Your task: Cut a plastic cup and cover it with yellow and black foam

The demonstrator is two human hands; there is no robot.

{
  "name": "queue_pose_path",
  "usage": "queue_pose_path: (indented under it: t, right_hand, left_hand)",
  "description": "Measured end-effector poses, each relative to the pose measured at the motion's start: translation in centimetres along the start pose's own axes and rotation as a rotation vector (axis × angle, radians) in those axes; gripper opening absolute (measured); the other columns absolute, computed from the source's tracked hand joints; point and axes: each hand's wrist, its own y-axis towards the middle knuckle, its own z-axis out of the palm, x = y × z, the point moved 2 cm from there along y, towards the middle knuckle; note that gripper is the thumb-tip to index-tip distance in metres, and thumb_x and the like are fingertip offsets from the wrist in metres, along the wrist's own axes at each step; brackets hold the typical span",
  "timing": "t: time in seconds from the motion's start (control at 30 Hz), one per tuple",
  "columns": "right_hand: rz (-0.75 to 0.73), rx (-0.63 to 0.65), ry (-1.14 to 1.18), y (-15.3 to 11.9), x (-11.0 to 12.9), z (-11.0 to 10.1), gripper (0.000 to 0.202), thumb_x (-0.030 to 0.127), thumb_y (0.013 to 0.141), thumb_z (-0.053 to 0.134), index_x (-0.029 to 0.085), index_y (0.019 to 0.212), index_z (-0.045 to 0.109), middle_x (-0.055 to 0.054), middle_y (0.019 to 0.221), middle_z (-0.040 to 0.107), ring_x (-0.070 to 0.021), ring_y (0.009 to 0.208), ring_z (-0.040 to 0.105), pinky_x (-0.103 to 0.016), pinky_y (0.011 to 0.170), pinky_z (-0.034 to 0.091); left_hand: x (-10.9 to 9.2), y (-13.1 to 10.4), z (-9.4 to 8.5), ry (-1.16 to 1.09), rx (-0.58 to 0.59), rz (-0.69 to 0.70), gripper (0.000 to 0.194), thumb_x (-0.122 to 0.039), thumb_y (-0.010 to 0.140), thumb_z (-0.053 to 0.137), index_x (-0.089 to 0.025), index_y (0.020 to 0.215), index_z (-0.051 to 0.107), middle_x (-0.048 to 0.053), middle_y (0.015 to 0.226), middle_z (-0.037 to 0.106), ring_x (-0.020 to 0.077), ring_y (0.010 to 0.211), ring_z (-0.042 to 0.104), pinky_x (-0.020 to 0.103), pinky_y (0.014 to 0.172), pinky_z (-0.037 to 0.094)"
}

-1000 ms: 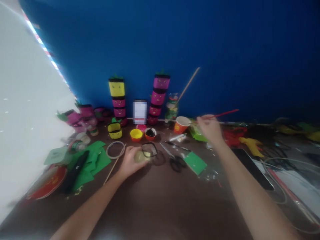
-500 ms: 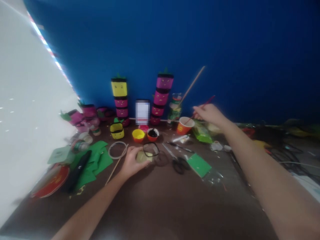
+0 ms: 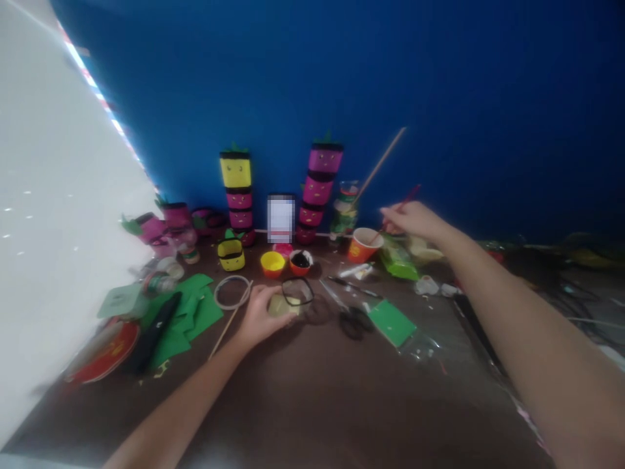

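My left hand (image 3: pixel 263 314) is closed around a small pale box-like cup with a dark rim (image 3: pixel 297 293), lying tilted just above or on the table. In my right hand (image 3: pixel 410 220) is a thin red paintbrush (image 3: pixel 409 195), its lower end inside an orange-and-white paper cup (image 3: pixel 357 253). A little beyond my left hand are a cup of yellow paint (image 3: pixel 272 262) and a cup of black paint (image 3: pixel 301 262). The small yellow cup with a face (image 3: pixel 231 254) stands behind a clear ring (image 3: pixel 232 292).
Stacks of magenta and yellow face cups (image 3: pixel 318 189) lean by the blue wall. Scissors (image 3: pixel 352 319), a black pen (image 3: pixel 354 285) and a green sheet (image 3: pixel 393 322) lie right of centre. Green cut pieces (image 3: pixel 193 319) and a red-rimmed round lid (image 3: pixel 110 355) are at left.
The whole view has shifted slightly, moving things a little to the right. My left hand keeps its hold on the cup, and the paintbrush stays in the paper cup.
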Motion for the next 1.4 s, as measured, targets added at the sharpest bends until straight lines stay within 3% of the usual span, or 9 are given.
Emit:
queue_pose_path:
  t: [0.27,0.77,0.93,1.03,1.17,1.4]
  right_hand:
    - [0.024,-0.053,0.023,0.0,-0.2,0.0,0.028,0.028,0.087,0.049,0.015,0.064,0.057,-0.007,0.058,0.065,-0.0132,0.052,0.058,-0.026,0.063,0.048]
    - [0.066,-0.014,0.187,-0.5,0.6,0.5,0.027,0.024,0.089,0.048,0.014,0.065,0.054,-0.005,0.056,0.061,-0.0115,0.051,0.056,-0.029,0.063,0.051]
    - [0.078,-0.021,0.25,-2.1,1.2,-1.1,0.019,0.023,0.084,0.057,0.013,0.068,0.058,-0.006,0.061,0.065,-0.011,0.052,0.058,-0.028,0.064,0.054]
    - [0.013,-0.095,0.185,-2.8,1.1,-2.6,0.011,0.023,0.08,0.063,0.014,0.073,0.061,-0.006,0.066,0.066,-0.0123,0.057,0.059,-0.028,0.064,0.052]
    - [-0.071,-0.108,-0.111,-3.0,0.6,-3.5,0.006,0.024,0.076,0.065,0.017,0.076,0.064,-0.005,0.07,0.067,-0.0159,0.066,0.061,-0.03,0.068,0.048]
    - [-0.114,-0.001,-0.299,-4.0,1.0,-3.5,0.003,0.02,0.075,0.063,0.02,0.075,0.065,-0.005,0.08,0.069,-0.0184,0.075,0.061,-0.03,0.072,0.046]
  left_hand:
    - [0.2,0.0,0.1,-0.005,-0.002,-0.004,0.051,-0.036,0.059,0.075,-0.02,0.106,0.061,0.007,0.1,0.053,0.0234,0.1,0.051,0.041,0.092,0.045]
    - [0.0,0.1,0.0,0.017,-0.003,0.0,0.049,-0.036,0.06,0.075,-0.019,0.104,0.061,0.007,0.099,0.054,0.0235,0.1,0.052,0.04,0.09,0.045]
    - [0.0,0.1,-0.1,0.024,-0.003,0.01,0.049,-0.036,0.059,0.075,-0.02,0.104,0.061,0.007,0.098,0.055,0.0239,0.1,0.052,0.041,0.09,0.045]
    - [-0.1,0.0,-0.1,0.022,-0.002,0.001,0.051,-0.036,0.059,0.075,-0.019,0.105,0.061,0.007,0.099,0.054,0.0237,0.099,0.052,0.04,0.09,0.045]
    - [-0.1,0.0,-0.1,0.027,-0.012,-0.007,0.051,-0.036,0.059,0.075,-0.019,0.105,0.061,0.007,0.099,0.053,0.0228,0.099,0.053,0.039,0.091,0.044]
    - [0.2,0.1,0.0,0.018,-0.008,-0.002,0.052,-0.036,0.058,0.076,-0.019,0.104,0.061,0.006,0.099,0.054,0.0229,0.1,0.052,0.039,0.091,0.044]
